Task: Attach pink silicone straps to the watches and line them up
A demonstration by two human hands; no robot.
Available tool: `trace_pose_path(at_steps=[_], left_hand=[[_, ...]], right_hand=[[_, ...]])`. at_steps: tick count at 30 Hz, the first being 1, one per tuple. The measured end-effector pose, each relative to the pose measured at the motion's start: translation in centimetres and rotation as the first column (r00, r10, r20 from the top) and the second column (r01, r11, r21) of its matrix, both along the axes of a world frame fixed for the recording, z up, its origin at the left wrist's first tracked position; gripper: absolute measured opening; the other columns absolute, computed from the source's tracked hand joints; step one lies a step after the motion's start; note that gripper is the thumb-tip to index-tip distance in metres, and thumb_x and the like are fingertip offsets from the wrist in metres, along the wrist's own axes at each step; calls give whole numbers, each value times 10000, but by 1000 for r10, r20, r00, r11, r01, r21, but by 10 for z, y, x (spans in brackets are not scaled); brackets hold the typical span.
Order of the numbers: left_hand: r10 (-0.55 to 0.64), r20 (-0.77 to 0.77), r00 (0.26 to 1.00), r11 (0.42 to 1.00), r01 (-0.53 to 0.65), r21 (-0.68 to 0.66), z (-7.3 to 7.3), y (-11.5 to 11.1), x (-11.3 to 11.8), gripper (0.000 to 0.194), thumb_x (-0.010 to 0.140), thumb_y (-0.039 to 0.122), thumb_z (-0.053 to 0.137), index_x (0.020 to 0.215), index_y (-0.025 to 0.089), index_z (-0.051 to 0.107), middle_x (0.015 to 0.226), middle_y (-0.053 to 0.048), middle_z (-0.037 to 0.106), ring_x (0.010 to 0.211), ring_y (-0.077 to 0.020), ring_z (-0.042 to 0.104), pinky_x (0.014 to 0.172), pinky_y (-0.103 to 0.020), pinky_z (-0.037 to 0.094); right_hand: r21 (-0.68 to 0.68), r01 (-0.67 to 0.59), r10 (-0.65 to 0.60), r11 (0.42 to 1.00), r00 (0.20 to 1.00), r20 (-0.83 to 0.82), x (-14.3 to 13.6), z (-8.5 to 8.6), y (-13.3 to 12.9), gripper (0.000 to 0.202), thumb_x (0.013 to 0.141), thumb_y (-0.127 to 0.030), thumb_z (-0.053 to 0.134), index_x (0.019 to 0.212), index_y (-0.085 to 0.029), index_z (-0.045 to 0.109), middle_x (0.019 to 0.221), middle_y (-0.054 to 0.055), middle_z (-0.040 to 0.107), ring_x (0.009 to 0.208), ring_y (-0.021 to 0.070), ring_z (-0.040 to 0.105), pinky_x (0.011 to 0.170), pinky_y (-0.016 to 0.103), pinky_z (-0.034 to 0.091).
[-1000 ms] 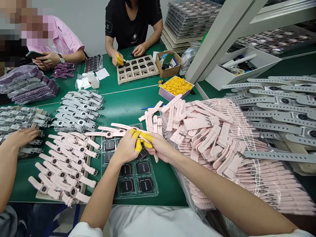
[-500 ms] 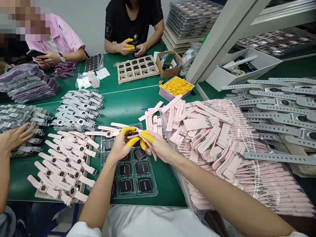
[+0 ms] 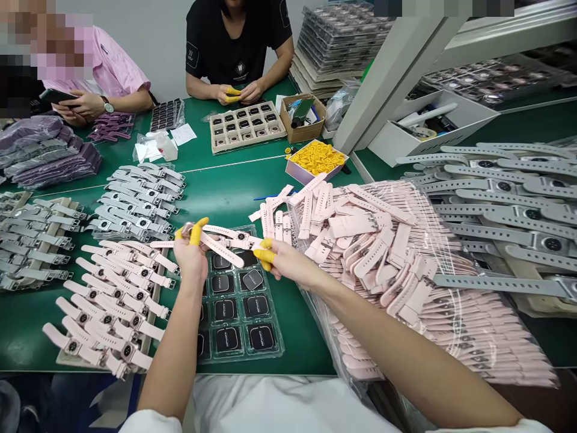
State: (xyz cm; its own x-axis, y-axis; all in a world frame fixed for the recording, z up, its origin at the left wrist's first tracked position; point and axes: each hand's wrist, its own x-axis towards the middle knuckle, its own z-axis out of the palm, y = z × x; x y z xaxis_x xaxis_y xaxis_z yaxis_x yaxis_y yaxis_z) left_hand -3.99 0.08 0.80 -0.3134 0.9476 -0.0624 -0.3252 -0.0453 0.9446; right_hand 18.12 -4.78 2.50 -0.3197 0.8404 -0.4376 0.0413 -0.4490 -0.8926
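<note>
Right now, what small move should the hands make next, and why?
I'd probably draw the left hand back slightly, taking its pink strap with it. The strap's free end juts toward the right hand, just in front of the pink-banded watch by the right fingertips, so the two could snag.

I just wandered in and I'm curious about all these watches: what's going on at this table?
The near person's left hand holds a pink watch strap above a clear plastic tray of dark square pieces. The right hand has its yellow-covered fingertips at the end of another pink-strapped watch. Loose pink straps are heaped to the right, and pink-strapped watches lie in rows to the left. Across the table, someone in black sits behind a tray of watch faces.
</note>
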Motion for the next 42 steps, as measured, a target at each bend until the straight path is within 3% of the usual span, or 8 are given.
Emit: trace_pose_path(at_steps=[2,5,7,9,17,30,37,42], left_hand=[[-205,-73,976,978,201,-58,-4,-8,12,406,838,376,803,1144,193,609,1206,-131,766,641,-149,730,597,-298,625],[-497,-236,835,865,500,-53,-13,-22,30,371,913,332,694,1256,193,668,1270,-143,742,899,-234,769,764,-380,645],[-534,-420,734,800,599,31,-16,-28,36,372,928,243,629,1294,211,686,1292,-125,730,1096,-263,726,949,-437,601],[-468,-589,659,755,645,121,-17,-30,36,417,923,155,573,1315,232,693,1306,-109,711,1206,-262,668,1064,-462,531],[-388,-732,560,664,721,199,-10,-28,27,553,914,39,458,1379,262,657,1284,-99,686,1178,-240,645,1036,-431,529],[-389,-694,606,739,655,158,-10,-33,33,416,984,134,476,1344,243,653,1275,-115,686,1181,-250,654,1056,-438,517],[-313,-770,556,732,658,177,-9,-36,33,427,1018,131,430,1392,245,603,1297,-120,654,1208,-237,632,1057,-421,520],[-282,-836,470,707,691,150,-7,-36,27,463,1019,147,429,1443,251,585,1320,-129,615,1243,-258,609,1078,-436,515]], right_hand=[[80,106,-100,991,992,-73,-2,-1,0,219,904,-384,656,847,-222,520,695,-38,616,469,83,433,465,226,397],[94,88,-70,992,980,-186,-8,-1,-3,252,886,-434,654,864,-219,525,704,-33,644,455,87,474,470,235,401],[63,28,-14,998,975,-220,-12,0,-6,274,863,-455,666,852,-214,536,687,-23,656,445,97,500,460,243,390],[31,-2,9,1000,969,-246,-13,0,-9,288,835,-463,687,824,-208,553,648,-17,653,440,105,507,455,247,380],[25,-12,19,1000,950,-313,-13,5,-10,297,813,-449,749,777,-206,583,507,-56,550,419,99,425,442,244,315],[-55,100,-113,994,906,-408,-17,7,-9,311,804,-442,760,782,-222,542,505,-81,474,448,94,335,462,252,298],[-58,122,-135,991,900,-415,-18,5,-11,303,807,-445,758,783,-215,562,504,-74,475,448,97,338,470,258,304],[-106,129,-163,986,882,-441,-16,4,-11,289,799,-422,742,759,-222,538,496,-81,434,432,95,304,459,262,280]])
